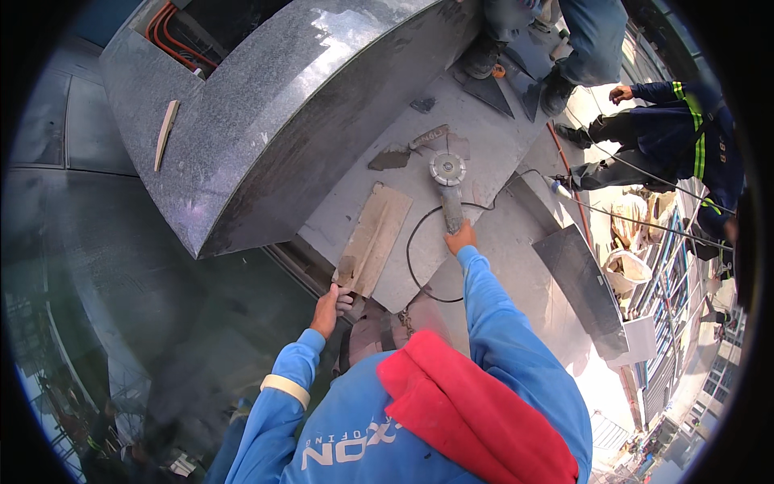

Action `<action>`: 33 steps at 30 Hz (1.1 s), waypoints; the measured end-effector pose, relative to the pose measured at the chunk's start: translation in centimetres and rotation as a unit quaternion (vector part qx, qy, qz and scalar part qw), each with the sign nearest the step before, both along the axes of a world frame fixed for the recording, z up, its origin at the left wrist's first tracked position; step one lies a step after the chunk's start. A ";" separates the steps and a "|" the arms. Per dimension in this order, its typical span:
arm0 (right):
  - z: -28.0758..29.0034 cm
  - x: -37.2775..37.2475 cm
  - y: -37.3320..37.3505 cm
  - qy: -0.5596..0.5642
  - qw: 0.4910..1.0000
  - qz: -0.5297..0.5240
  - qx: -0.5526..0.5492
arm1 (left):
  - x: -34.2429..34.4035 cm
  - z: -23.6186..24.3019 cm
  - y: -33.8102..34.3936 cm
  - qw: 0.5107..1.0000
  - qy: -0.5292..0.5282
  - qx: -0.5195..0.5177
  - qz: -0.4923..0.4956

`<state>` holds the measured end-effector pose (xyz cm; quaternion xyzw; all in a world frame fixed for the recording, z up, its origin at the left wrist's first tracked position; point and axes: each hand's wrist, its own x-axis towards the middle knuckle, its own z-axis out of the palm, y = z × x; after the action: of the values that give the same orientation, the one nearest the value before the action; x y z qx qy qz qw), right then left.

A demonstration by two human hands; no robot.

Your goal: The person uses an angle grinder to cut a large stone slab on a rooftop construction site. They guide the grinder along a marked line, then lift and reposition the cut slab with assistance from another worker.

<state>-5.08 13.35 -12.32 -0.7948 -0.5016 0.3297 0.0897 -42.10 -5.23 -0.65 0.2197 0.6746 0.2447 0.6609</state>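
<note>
Grey concrete makes up the surface (pixel 476 129) below the person, a flat slab high above a street, with a large curved block of polished granite (pixel 274 113) rising at its left side. On the slab lies an angle grinder (pixel 448 184), its round disc end pointing away from the person and its black cord (pixel 415 250) looping back toward them. The right hand (pixel 460 238) reaches out in a blue sleeve and rests on the rear of the grinder's handle; its fingers are curled down around the handle (how tightly cannot be told from above). The left hand (pixel 330 308) is at the near edge of the slab, fingers bent and pressed together over the lower end of a flat brown board (pixel 373 238) that lies tilted just left of the grinder. A trowel (pixel 407 149) lies beyond the grinder, near the granite. A thin strip of wood (pixel 166 133) rests on top of the granite block. A red cloth (pixel 476 411) hangs over the person's chest. Farther off, one other person's legs (pixel 580 44) stand on the slab, and another person in dark blue with yellow stripes (pixel 685 137) crouches at the right.
</note>
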 end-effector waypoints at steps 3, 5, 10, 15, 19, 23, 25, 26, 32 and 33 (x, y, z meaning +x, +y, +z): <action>-1.7 -0.1 0.3 0.003 0.998 -0.048 0.038 | -0.1 -0.2 -1.3 0.999 0.008 -0.032 -0.004; -0.7 0.1 -1.0 0.014 0.996 -0.057 0.070 | 0.1 -0.4 -1.7 1.000 0.005 -0.015 0.008; 9.0 -2.0 -8.1 0.302 0.946 -0.104 0.063 | 3.3 1.8 1.3 0.969 0.134 0.154 -0.142; 23.9 -9.4 -11.5 0.415 0.900 -0.072 0.114 | 8.1 10.4 8.2 0.924 0.060 0.352 -0.135; 34.0 -16.0 -8.8 0.509 0.853 0.031 0.111 | 5.8 19.4 13.3 0.916 0.014 0.399 -0.034; 38.5 -24.6 -4.5 0.610 0.771 0.130 0.123 | -1.4 27.5 16.9 0.891 0.044 0.450 0.041; 39.4 -30.3 -2.4 0.640 0.731 0.173 0.161 | -6.3 31.1 18.4 0.883 0.056 0.463 0.050; 39.8 -33.1 -1.8 0.681 0.695 0.172 0.154 | -8.9 32.8 18.9 0.905 0.043 0.419 0.059; 41.8 -47.1 -0.1 0.765 0.619 0.111 0.141 | -21.2 37.2 21.4 0.944 0.062 0.314 0.075; 41.9 -48.5 0.4 0.770 0.616 0.102 0.131 | -22.6 37.0 22.1 0.945 0.066 0.310 0.082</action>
<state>-53.61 13.78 29.58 -0.1728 -0.3641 0.7585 0.5121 -64.66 16.92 36.40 0.3733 0.6234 0.4803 0.4913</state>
